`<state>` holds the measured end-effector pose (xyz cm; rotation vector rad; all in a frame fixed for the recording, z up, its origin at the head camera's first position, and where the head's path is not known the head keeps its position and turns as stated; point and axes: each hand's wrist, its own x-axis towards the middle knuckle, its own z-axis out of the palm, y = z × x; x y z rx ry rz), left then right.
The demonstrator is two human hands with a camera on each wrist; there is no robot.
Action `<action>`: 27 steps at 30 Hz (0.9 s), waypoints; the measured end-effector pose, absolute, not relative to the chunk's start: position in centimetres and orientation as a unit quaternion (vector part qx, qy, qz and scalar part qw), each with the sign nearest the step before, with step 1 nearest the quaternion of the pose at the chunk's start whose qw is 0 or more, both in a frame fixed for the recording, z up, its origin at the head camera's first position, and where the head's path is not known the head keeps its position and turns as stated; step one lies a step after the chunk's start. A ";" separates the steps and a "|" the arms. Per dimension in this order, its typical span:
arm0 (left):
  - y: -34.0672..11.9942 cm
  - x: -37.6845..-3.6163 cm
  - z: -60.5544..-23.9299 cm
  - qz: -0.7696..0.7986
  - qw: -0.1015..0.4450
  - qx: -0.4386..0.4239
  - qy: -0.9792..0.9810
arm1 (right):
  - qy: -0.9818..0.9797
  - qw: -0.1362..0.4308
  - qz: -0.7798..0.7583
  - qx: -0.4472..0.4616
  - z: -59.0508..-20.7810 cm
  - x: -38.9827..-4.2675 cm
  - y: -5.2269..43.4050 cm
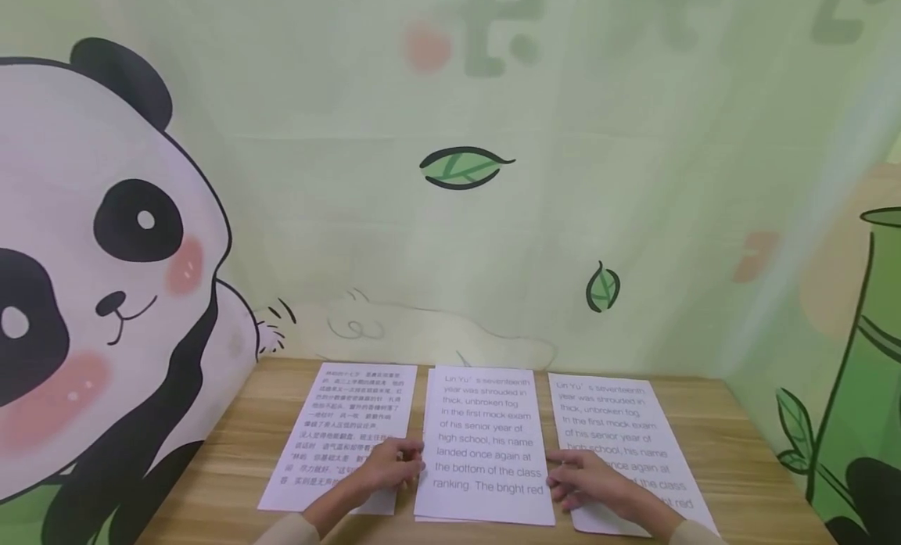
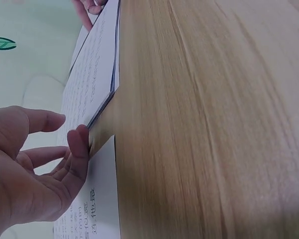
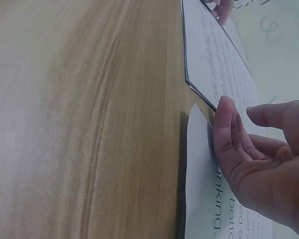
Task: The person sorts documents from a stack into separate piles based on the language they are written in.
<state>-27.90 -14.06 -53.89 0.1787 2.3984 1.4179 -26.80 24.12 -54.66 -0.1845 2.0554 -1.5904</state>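
A small stack of white printed sheets [image 1: 486, 443] lies in the middle of the wooden table, English text on its top page. My left hand [image 1: 387, 471] is at the stack's left edge, fingertips right at the paper and thumb held apart. On the opposite edge, the fingertips of my right hand [image 1: 591, 482] come up to the stack, its thumb also raised apart, as the right wrist view shows. Under the left hand lies a sheet with Chinese text [image 1: 345, 420]. Another English-text sheet [image 1: 598, 412] lies partly hidden under the right hand.
The wood-grain table [image 1: 753, 467] extends past the papers on both sides. Behind it hangs a pale green backdrop [image 1: 338, 201] printed with a panda [image 1: 141, 295], leaves and bamboo, meeting the table's far edge.
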 end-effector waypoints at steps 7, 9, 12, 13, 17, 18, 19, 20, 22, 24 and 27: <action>-13.9 -27.7 -53.8 0.503 0.174 0.059 0.844 | 0.771 0.259 -0.578 -0.065 -54.4 -26.7 23.7; -13.9 -27.7 -53.7 0.505 0.169 0.061 0.844 | 0.777 0.255 -0.573 -0.059 -54.2 -26.6 23.6; -13.8 -27.6 -53.7 0.512 0.161 0.066 0.841 | 0.787 0.250 -0.563 -0.045 -53.9 -26.6 23.5; -13.8 -27.6 -53.7 0.515 0.158 0.067 0.840 | 0.789 0.250 -0.560 -0.041 -53.8 -26.6 23.4; -13.8 -27.5 -53.8 0.530 0.149 0.066 0.832 | 0.798 0.245 -0.550 -0.031 -53.4 -26.5 23.3; -13.8 -27.6 -53.9 0.536 0.148 0.064 0.829 | 0.800 0.244 -0.548 -0.032 -53.4 -26.5 23.3; -13.7 -27.6 -54.0 0.540 0.148 0.062 0.826 | 0.801 0.242 -0.546 -0.033 -53.4 -26.5 23.2; -13.7 -27.6 -54.0 0.545 0.147 0.059 0.823 | 0.803 0.240 -0.545 -0.035 -53.3 -26.4 23.2; -13.7 -27.6 -54.2 0.553 0.146 0.053 0.818 | 0.807 0.235 -0.541 -0.035 -53.4 -26.3 23.2; -13.6 -27.6 -54.2 0.555 0.148 0.045 0.817 | 0.813 0.231 -0.534 -0.030 -53.4 -26.3 23.1; -13.5 -27.7 -54.3 0.552 0.149 0.034 0.820 | 0.822 0.226 -0.522 -0.017 -53.5 -26.2 22.9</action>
